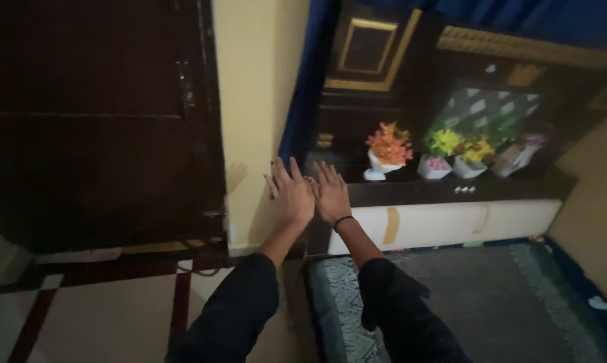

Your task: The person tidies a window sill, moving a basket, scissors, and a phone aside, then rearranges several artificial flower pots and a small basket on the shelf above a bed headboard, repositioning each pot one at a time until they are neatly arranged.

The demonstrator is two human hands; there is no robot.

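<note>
Dim room, tilted view. Floor (115, 309) at near left is pale tile crossed by dark red-brown bands. Near right, a grey patterned rug (491, 302) with a bluish border lies on the floor. Far left, a dark wooden door (95, 121) is shut, with a metal latch on its right edge. Right of the door, a narrow yellow wall (249, 101); beside it hangs a blue curtain (310, 74).

Far right, a dark wooden cabinet (411, 87) with a gold-framed panel stands on a long white base (451, 222), which bears two tan strips.

Count: four small flower pots on the cabinet's ledge. One orange bunch in a white pot (387, 151), one yellow and green bunch in a white pot (440, 153), one yellow bunch (473, 156), one pinkish one (518, 156), the last blurred.

Two hands, both raised, arms in black sleeves. Left hand (291, 191): fingers spread and straight, back of hand to the camera, set against the yellow wall's edge; holds nothing. Right hand (330, 191): fingers also extended, loosely apart, just beside the left hand and touching or nearly touching it, in front of the cabinet's left end; holds nothing. A thin dark band (343, 220) circles the right wrist.
</note>
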